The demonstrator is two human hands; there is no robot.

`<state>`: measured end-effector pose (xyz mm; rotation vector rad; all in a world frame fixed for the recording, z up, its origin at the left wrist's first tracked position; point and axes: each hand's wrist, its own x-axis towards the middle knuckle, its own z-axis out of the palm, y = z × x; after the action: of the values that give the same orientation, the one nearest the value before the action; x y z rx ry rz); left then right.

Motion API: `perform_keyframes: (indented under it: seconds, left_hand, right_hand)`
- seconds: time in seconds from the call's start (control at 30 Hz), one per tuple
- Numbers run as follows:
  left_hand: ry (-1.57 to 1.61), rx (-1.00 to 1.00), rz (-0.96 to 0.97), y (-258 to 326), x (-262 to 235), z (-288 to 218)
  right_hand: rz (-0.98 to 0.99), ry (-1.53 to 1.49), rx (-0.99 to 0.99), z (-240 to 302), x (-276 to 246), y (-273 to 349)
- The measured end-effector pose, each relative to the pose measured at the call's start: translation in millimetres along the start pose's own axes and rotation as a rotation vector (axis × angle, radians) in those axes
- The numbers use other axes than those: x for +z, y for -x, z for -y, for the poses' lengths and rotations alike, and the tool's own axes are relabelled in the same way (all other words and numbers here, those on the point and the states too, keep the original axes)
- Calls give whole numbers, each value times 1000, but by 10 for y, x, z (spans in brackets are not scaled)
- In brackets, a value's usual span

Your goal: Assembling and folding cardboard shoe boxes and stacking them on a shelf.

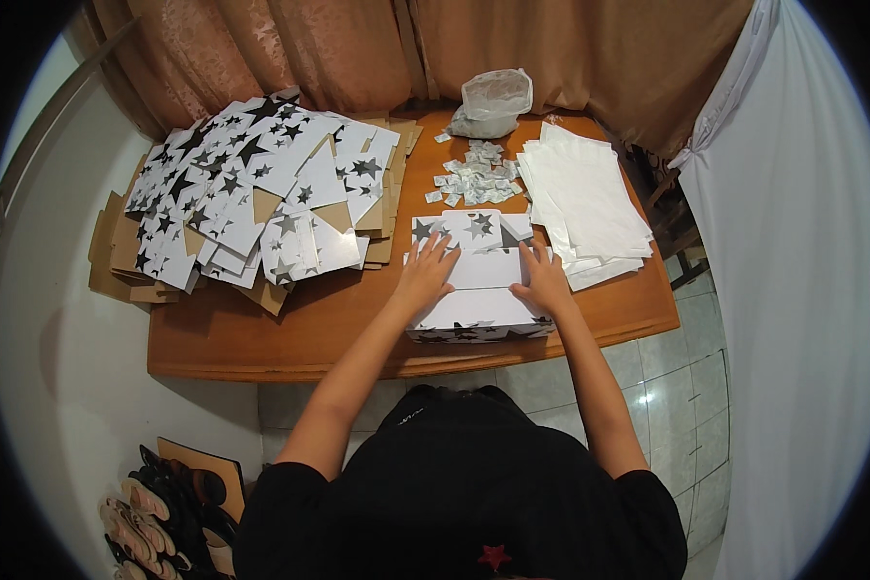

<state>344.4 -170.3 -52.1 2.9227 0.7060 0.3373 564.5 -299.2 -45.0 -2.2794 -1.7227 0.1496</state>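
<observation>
In front of me, at the table's near edge, sits a white cardboard box (pixel 481 308) printed with black and grey stars. A seam crosses its plain white top, and a star-printed flap (pixel 469 228) stands out on its far side. My left hand (pixel 429 275) rests on the box's left part, fingers spread toward the far flap. My right hand (pixel 543 279) lies over the right part, its thumb pointing inward and its fingers apart. Both hands touch the cardboard, and neither is wrapped around anything I can see.
A large heap of flat star-printed cardboard (pixel 232 193) covers the left of the wooden table (pixel 358 338). Beyond the box lie many small sachets (pixel 476 179) beside a translucent plastic bag (pixel 493 101). White sheets (pixel 590 198) are stacked at right. Shoes (pixel 145 522) stand at lower left.
</observation>
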Motion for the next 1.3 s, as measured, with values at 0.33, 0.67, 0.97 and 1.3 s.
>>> perform_keyframes:
  seconds: [0.33, 0.67, 0.97, 1.3]
  left_hand:
    - [-183, 233, 50, -66, 159, 107]
    - [59, 261, 162, -111, -11, 187]
    - [271, 222, 14, -64, 24, 274]
    - [1001, -950, 469, 638, 128, 321]
  right_hand:
    - [3, 145, -55, 46, -40, 27]
    - [-154, -634, 77, -411, 14, 66]
    - [-81, -273, 230, -153, 121, 164]
    - [-109, -551, 458, -137, -32, 285]
